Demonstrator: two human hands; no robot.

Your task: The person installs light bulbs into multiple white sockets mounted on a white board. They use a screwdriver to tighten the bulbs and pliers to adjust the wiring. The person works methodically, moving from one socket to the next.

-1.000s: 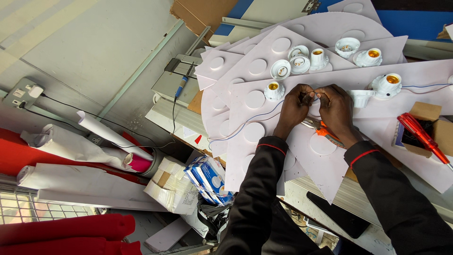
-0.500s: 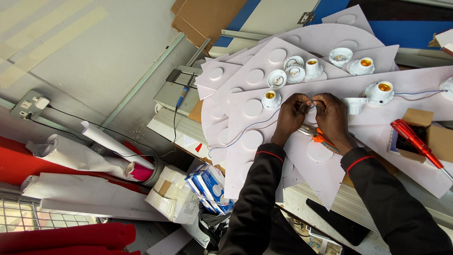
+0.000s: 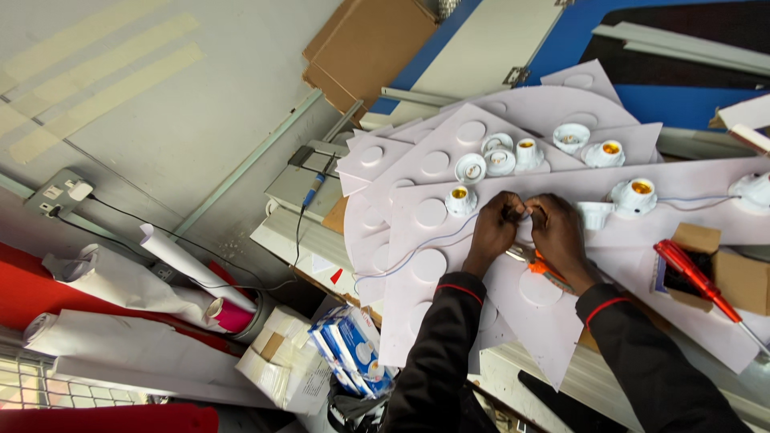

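My left hand (image 3: 491, 229) and my right hand (image 3: 557, 232) meet over a white board (image 3: 706, 200) with round cut discs, fingertips pinched together on a thin wire (image 3: 417, 250) that trails left. A small dark part sits between the fingers; what it is stays hidden. White lamp holders lie around the hands: one (image 3: 460, 200) just left, one (image 3: 633, 196) to the right, a white base (image 3: 595, 214) beside my right hand. Orange-handled pliers (image 3: 536, 262) lie under my right wrist.
A red screwdriver (image 3: 696, 279) lies across a small cardboard box (image 3: 734, 273) at right. More lamp holders (image 3: 571, 138) sit on stacked white boards behind. Paper rolls (image 3: 184, 269), bulb boxes (image 3: 349, 349), a wall socket (image 3: 60, 195) and a cardboard sheet (image 3: 369, 48) lie left and above.
The hands stay joined at the same spot on the board, with fingers shifting slightly on the wire. The view has drifted a little; nothing was picked up or set down.
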